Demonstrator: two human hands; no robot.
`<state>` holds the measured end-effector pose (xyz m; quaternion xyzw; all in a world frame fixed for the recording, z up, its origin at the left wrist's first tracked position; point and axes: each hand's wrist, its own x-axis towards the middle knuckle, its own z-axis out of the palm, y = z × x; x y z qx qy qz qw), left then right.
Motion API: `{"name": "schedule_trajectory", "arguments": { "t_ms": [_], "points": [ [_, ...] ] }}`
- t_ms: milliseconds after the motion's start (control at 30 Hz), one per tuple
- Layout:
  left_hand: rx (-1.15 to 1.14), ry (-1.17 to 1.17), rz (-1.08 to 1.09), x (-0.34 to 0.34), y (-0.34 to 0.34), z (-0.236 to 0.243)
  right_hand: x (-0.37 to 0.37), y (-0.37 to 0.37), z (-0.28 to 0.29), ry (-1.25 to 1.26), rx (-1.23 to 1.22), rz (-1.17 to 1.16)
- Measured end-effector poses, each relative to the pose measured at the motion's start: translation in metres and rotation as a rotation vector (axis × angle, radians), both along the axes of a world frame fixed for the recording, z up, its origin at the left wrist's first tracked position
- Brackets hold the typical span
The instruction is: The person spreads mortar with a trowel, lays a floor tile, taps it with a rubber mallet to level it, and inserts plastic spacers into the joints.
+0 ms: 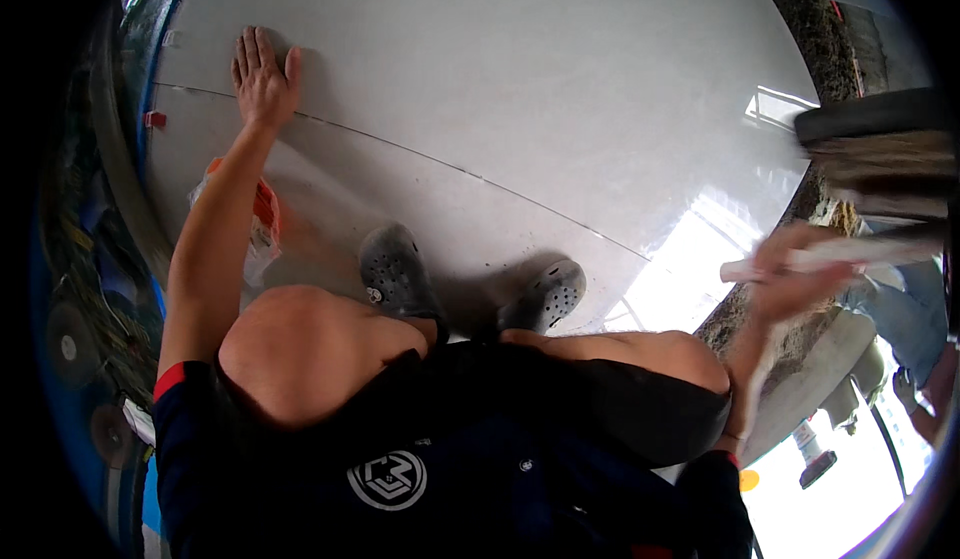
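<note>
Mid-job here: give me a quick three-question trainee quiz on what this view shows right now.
1. True or false: the left hand lies flat on the grey floor tile.
2. What does the right hand hold? A) a brush B) a hammer C) a cup
3. What kind of footwear rests on the tile?

Key: 1 true; 2 A; 3 grey perforated clogs.

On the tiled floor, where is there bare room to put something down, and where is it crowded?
The tiles are bare beyond the joint line, from the left hand across to the rough edge. It is crowded near the shoes, the bag and the right hand with its handle.
</note>
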<state>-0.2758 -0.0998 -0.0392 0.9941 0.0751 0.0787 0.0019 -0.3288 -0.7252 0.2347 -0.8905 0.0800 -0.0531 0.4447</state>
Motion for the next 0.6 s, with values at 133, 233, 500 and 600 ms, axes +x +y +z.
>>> {"name": "schedule_trajectory", "arguments": {
  "t_ms": [133, 233, 500, 600],
  "points": [
    [-0.009, -0.023, -0.031, 0.019, -0.011, -0.002, -0.076, 0.033, -0.162, 0.638, -0.101, -0.206],
    [0.008, 0.086, 0.004, 0.007, -0.001, -0.004, -0.06, 0.072, -0.158, 0.804, 0.073, -0.145],
    [0.201, 0.78, -0.151, 0.07, -0.006, 0.089, -0.044, 0.089, -0.164, 0.881, 0.394, -0.109],
    [0.273, 0.89, -0.389, 0.111, -0.064, 0.126, -0.038, 0.079, -0.163, 0.854, 0.528, -0.094]
  ]
}}
